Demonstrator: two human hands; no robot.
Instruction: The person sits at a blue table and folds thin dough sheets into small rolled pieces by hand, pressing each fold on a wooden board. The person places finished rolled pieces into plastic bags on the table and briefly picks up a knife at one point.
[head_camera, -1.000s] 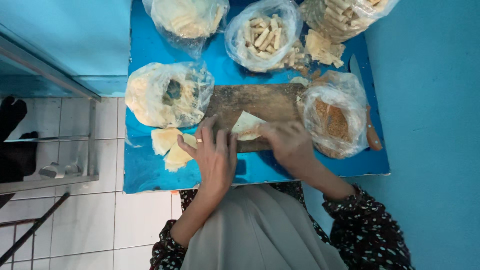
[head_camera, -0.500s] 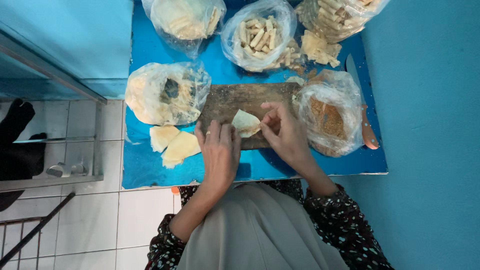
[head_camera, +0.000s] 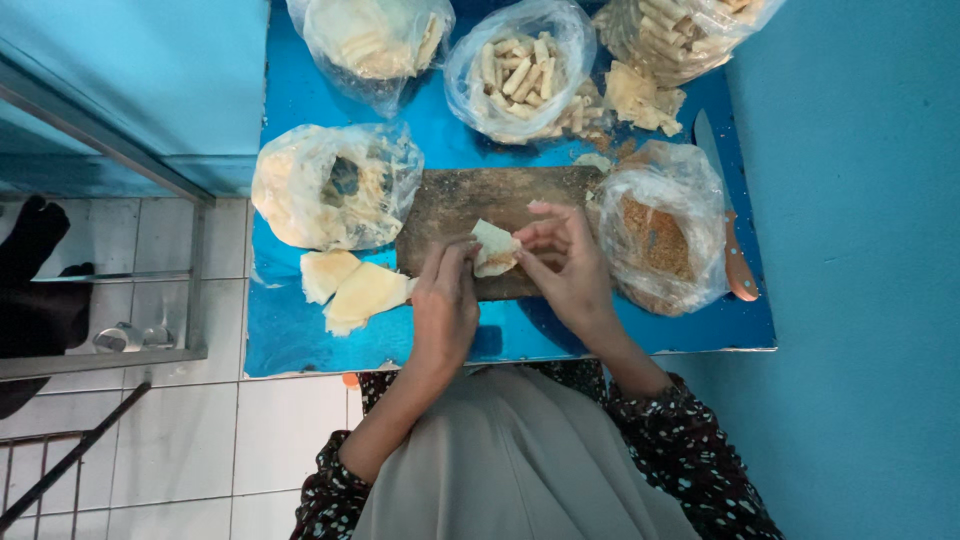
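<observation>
I see my left hand (head_camera: 445, 310) and right hand (head_camera: 565, 265) both pinching 1 small, pale, folded wrapper (head_camera: 493, 248) with their fingertips. It sits over a dark, rough wooden board (head_camera: 480, 200) on the shiny blue table (head_camera: 300, 330). 2 flat pale sheets (head_camera: 350, 290) lie just left (soft-looking). A crinkly clear bag of brown crumbs (head_camera: 655, 235) crowds the right hand, and a knife (head_camera: 725, 215) lies beyond.

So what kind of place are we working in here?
Likely a small home or street-food prep spot: a blue table with a wooden cutting board, plastic bags of rolled snacks, a knife, and both hands folding a wrapper.
</observation>
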